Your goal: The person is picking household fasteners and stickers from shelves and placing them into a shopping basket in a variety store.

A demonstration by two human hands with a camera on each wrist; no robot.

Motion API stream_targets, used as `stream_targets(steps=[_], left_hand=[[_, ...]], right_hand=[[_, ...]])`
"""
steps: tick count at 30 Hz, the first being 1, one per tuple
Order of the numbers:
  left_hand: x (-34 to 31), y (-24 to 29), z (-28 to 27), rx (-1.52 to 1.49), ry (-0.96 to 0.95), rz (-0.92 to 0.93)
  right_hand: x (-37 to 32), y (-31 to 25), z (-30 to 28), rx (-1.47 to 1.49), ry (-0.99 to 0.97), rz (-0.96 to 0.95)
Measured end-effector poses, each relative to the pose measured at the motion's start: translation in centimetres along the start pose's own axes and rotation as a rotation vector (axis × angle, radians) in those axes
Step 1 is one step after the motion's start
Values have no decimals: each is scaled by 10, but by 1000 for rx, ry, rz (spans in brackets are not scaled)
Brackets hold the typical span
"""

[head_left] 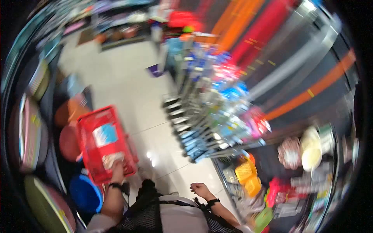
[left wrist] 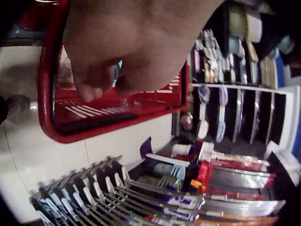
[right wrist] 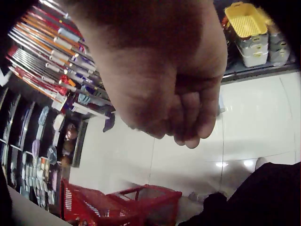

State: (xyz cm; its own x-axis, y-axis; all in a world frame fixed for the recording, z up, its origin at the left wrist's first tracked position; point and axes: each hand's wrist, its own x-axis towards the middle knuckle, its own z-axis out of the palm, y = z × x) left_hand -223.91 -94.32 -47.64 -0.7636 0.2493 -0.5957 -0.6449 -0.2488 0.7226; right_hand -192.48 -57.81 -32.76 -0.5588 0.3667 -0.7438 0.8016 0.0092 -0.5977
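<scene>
In the head view, a red basket [head_left: 89, 155] is at the lower left with a white-and-blue packet [head_left: 105, 134] and a pale item in it. My left hand [head_left: 117, 173] is over its near end. Seen by the left wrist camera, the left hand [left wrist: 136, 42] has bent fingers above the inside of the basket [left wrist: 117, 125]; whatever lies against the palm is hidden. My right hand [head_left: 201, 190] hangs away from the goods. The right wrist view shows this hand [right wrist: 164, 89] loosely curled, holding nothing, with the red basket [right wrist: 94, 205] below.
A rack of long-handled tools [head_left: 202, 120] stands right of the tiled aisle [head_left: 143, 112]. Blue [head_left: 83, 194] and reddish [head_left: 70, 141] basins line the left side. Yellow baskets [head_left: 246, 173] sit on the lower right shelf. The head view is partly blurred.
</scene>
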Motion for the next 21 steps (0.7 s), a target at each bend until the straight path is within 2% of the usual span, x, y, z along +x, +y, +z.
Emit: stream_targets(steps=[1, 2, 3, 4, 6, 8, 10, 12, 14, 16, 18, 21], left_hand=[[-15, 18, 15, 101, 31, 33], [-32, 38, 39, 229, -16, 114], [-79, 65, 86, 367, 185, 110], [-71, 44, 81, 425, 82, 310], [-70, 17, 88, 543, -168, 408], [-138, 17, 163, 697, -266, 456], [-132, -28, 182, 759, -385, 413], [-164, -63, 228, 804, -486, 243], [-196, -71, 280, 1269, -689, 85], [-210, -110, 320, 1358, -943, 267], [-251, -127, 372, 1433, -1160, 316], [-278, -170, 432, 1533, -1315, 375]], right_hand=[[-3, 11, -1, 25, 37, -21], [-4, 24, -7, 49, 75, -41], [-5, 43, -16, 42, 78, -50], [-9, 66, -27, 36, 83, -57], [-29, 112, -46, 156, 151, -146], [-33, 168, -63, 188, 145, -41], [-50, 214, -75, 241, 230, -23], [-71, 259, -84, 294, 315, 13], [-93, 297, -91, 198, 326, 22], [-116, 336, -87, 213, 480, -57], [-141, 360, -83, 355, 515, 21], [-171, 396, -75, 613, 578, 69]])
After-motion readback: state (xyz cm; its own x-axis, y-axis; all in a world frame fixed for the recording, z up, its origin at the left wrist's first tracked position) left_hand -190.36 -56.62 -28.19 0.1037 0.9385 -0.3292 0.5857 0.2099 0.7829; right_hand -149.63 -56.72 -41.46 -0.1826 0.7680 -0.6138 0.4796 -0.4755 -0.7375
